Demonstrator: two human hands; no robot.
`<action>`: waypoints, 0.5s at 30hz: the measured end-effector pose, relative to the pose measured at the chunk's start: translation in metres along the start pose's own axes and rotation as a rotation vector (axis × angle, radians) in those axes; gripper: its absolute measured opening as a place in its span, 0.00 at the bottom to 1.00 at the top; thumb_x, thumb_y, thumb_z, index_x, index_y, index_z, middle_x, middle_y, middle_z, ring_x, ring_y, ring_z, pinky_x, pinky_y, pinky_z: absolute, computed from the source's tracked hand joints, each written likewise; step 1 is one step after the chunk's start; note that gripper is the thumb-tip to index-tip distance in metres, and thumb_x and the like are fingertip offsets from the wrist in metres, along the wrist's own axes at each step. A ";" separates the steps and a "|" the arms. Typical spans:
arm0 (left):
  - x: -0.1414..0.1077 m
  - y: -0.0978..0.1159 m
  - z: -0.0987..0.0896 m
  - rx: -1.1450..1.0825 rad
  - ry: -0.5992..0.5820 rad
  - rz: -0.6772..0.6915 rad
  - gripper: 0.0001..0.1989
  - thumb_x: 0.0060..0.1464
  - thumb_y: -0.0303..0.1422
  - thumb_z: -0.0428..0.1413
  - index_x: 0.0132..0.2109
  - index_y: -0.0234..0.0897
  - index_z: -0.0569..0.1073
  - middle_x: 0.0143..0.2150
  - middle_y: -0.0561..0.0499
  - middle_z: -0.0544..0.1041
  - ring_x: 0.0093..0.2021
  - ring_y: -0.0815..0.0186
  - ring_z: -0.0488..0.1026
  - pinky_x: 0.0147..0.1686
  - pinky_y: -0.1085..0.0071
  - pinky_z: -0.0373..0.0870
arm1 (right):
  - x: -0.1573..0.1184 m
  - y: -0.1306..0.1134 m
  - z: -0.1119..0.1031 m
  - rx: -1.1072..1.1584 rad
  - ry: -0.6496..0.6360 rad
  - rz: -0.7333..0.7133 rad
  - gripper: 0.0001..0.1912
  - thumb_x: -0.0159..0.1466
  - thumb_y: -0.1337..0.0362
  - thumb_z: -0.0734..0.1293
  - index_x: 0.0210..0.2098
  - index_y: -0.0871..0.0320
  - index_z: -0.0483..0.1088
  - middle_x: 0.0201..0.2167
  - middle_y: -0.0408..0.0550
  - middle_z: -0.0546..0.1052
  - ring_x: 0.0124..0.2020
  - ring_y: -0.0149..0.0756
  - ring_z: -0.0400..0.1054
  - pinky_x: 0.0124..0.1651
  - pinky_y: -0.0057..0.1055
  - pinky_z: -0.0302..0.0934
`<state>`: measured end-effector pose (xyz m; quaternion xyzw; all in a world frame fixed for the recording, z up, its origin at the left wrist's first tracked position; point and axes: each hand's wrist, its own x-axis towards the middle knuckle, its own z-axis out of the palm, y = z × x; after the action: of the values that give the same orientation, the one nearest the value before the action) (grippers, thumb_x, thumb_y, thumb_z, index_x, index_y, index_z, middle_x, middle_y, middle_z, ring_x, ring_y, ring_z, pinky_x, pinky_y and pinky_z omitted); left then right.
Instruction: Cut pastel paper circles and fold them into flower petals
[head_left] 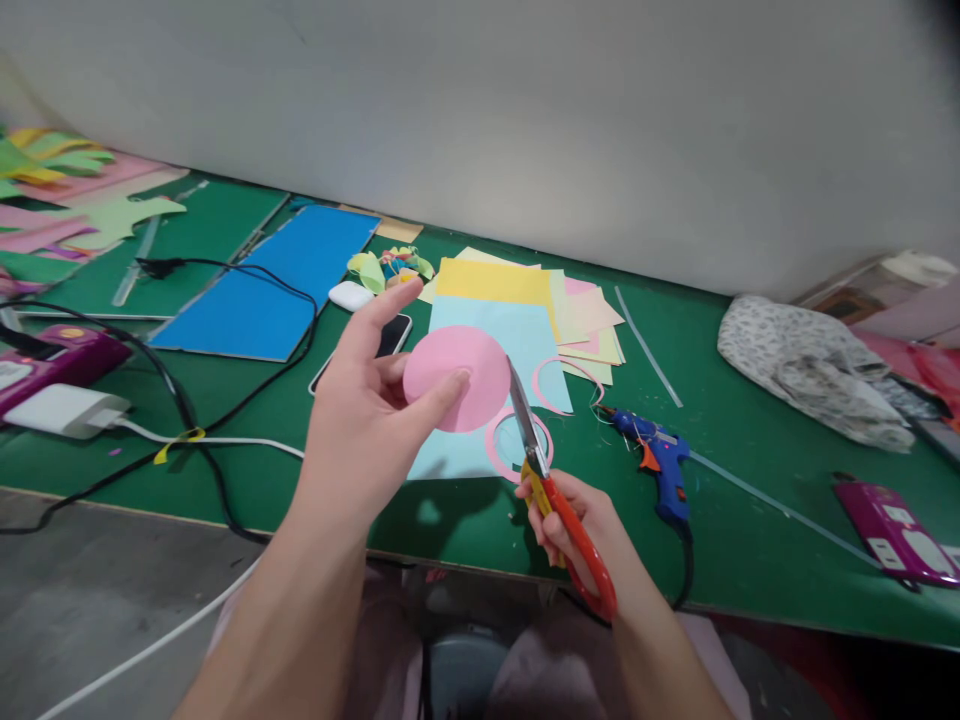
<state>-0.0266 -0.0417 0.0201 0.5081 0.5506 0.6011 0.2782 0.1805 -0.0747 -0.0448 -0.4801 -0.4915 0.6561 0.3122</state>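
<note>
Between the thumb and fingers of my left hand (367, 410) is a pink paper circle (450, 365), held up over the table. My right hand (574, 515) grips a pair of scissors (574, 545) with red and yellow handles. Its blades point up and away, their tips beside the circle's right edge; whether they touch the paper I cannot tell. Below and behind the circle lies a light blue paper sheet (442, 458). One pink paper ring (495, 455) rests on that sheet behind the blades, and another pink ring (541, 400) lies at its right edge.
A blue glue gun (664, 455) with a long glue stick lies at right, near a purple power strip (892, 530) and patterned cloth (795, 370). Stacked coloured papers (495, 280), a phone (395, 335), a blue board (270, 280) and black cables (225, 390) are behind and left.
</note>
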 end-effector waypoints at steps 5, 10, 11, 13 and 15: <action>0.000 -0.002 0.001 0.007 0.027 0.065 0.35 0.45 0.33 0.66 0.61 0.48 0.65 0.29 0.57 0.78 0.25 0.70 0.74 0.26 0.76 0.75 | 0.000 0.001 0.001 0.002 -0.010 -0.001 0.39 0.43 0.32 0.70 0.36 0.61 0.69 0.18 0.36 0.64 0.15 0.20 0.53 0.17 0.20 0.47; -0.001 0.001 0.003 0.010 0.043 0.023 0.35 0.45 0.33 0.66 0.61 0.49 0.66 0.25 0.59 0.75 0.26 0.70 0.74 0.28 0.76 0.75 | 0.001 -0.001 0.001 0.001 -0.014 -0.004 0.42 0.42 0.31 0.69 0.38 0.62 0.69 0.19 0.37 0.65 0.16 0.20 0.53 0.19 0.21 0.48; -0.001 0.003 0.004 0.020 0.035 0.009 0.35 0.44 0.32 0.66 0.60 0.50 0.66 0.26 0.59 0.76 0.27 0.70 0.75 0.29 0.76 0.75 | 0.000 -0.001 0.001 -0.006 -0.008 -0.007 0.42 0.42 0.31 0.68 0.39 0.63 0.69 0.19 0.37 0.65 0.16 0.20 0.53 0.19 0.22 0.48; -0.002 0.006 0.004 0.033 0.006 -0.015 0.35 0.44 0.32 0.66 0.60 0.50 0.66 0.28 0.58 0.76 0.28 0.70 0.75 0.29 0.76 0.75 | 0.000 -0.003 0.002 -0.022 0.001 -0.016 0.43 0.43 0.30 0.67 0.39 0.63 0.69 0.19 0.37 0.65 0.16 0.21 0.54 0.19 0.22 0.48; -0.003 0.009 0.005 0.030 -0.021 -0.039 0.35 0.45 0.31 0.65 0.60 0.49 0.66 0.28 0.58 0.77 0.28 0.69 0.75 0.28 0.76 0.75 | 0.000 -0.004 0.002 -0.027 0.004 -0.022 0.42 0.44 0.30 0.67 0.40 0.63 0.69 0.20 0.37 0.65 0.17 0.21 0.54 0.20 0.22 0.49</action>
<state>-0.0188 -0.0448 0.0268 0.5076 0.5663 0.5820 0.2879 0.1782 -0.0746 -0.0409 -0.4800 -0.5050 0.6451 0.3138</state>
